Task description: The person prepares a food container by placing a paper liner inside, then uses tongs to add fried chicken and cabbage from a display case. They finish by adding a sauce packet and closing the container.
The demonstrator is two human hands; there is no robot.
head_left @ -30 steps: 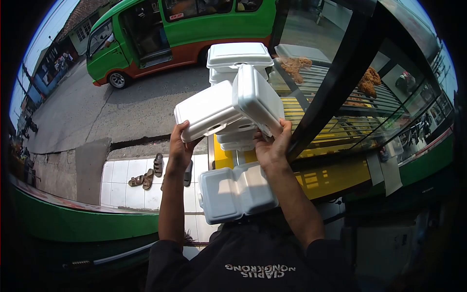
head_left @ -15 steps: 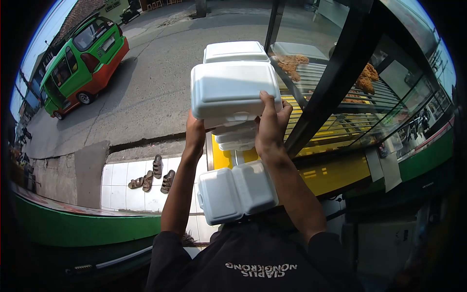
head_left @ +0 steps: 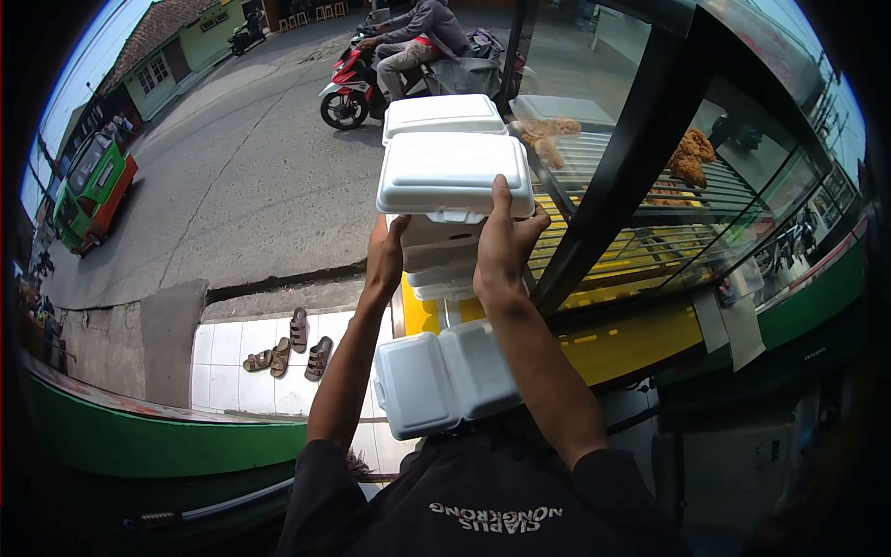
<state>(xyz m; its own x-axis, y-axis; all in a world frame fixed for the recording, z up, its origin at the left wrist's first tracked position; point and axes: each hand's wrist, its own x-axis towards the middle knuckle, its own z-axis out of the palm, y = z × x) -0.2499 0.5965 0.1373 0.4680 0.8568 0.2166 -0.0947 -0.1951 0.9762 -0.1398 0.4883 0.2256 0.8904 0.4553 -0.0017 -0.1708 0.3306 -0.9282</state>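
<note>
A closed white foam box [head_left: 455, 174] is held between my two hands at the top of a stack. My left hand [head_left: 386, 252] grips its lower left corner, fingers mostly hidden beneath. On the right, my right hand [head_left: 504, 237] has its thumb on the front of the lid and its fingers around the right side. Behind it stands another closed white box [head_left: 444, 113]. More white boxes [head_left: 444, 281] are stacked below. Nearer my body, an open white foam box [head_left: 418, 382] lies with its two halves spread, partly behind my right forearm.
A glass display case with a black frame [head_left: 620, 153] holds fried chicken [head_left: 691, 156] on racks at right. Sandals [head_left: 318, 358] lie on white tiles at lower left. On the road are a person on a red motorbike [head_left: 347, 85] and a green van [head_left: 95, 190].
The held box has tilted and dropped slightly towards the stack, with both hands still on it. The green van has moved farther left, and a motorbike with a rider has come into view.
</note>
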